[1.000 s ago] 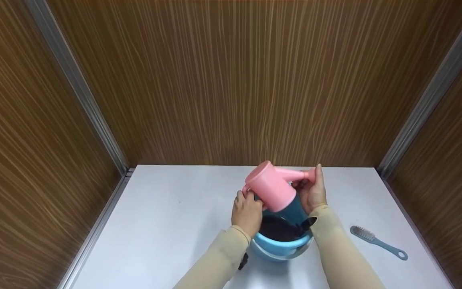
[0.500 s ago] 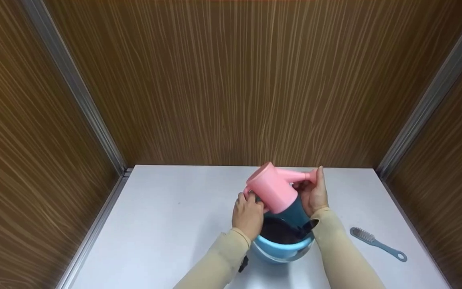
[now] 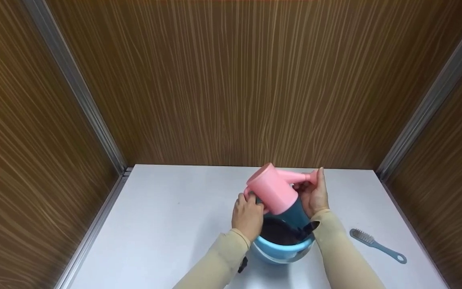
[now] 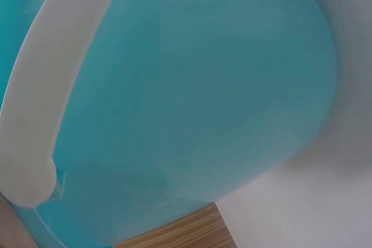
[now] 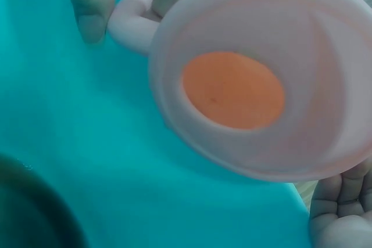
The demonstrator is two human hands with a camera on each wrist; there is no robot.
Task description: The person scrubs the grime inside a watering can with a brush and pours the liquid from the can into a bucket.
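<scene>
A pink watering can [image 3: 274, 190] is tilted above a light blue bucket [image 3: 281, 248]. My left hand [image 3: 248, 216] grips the can's handle, and in the right wrist view a finger of it hangs beside that handle. At the spout end my right hand [image 3: 314, 196] holds the can, thumb upright along the spout's head; its other fingers are partly hidden behind the spout. The right wrist view looks into the can's open mouth [image 5: 314, 85], with an orange patch at the bottom. Inside the bucket lies something dark and round [image 3: 275, 232], its kind unclear.
A blue-grey brush [image 3: 377, 245] with pale bristles lies on the white table [image 3: 167, 224] to the right. The bucket's white bail handle [image 4: 46, 85] hangs against its wall in the left wrist view. Wood-grain panels [image 3: 231, 80] enclose the table at the back and sides.
The watering can and both hands sit very slightly lower in the head view, as does the bucket. Both hands keep their hold, and the can's tilt looks the same.
</scene>
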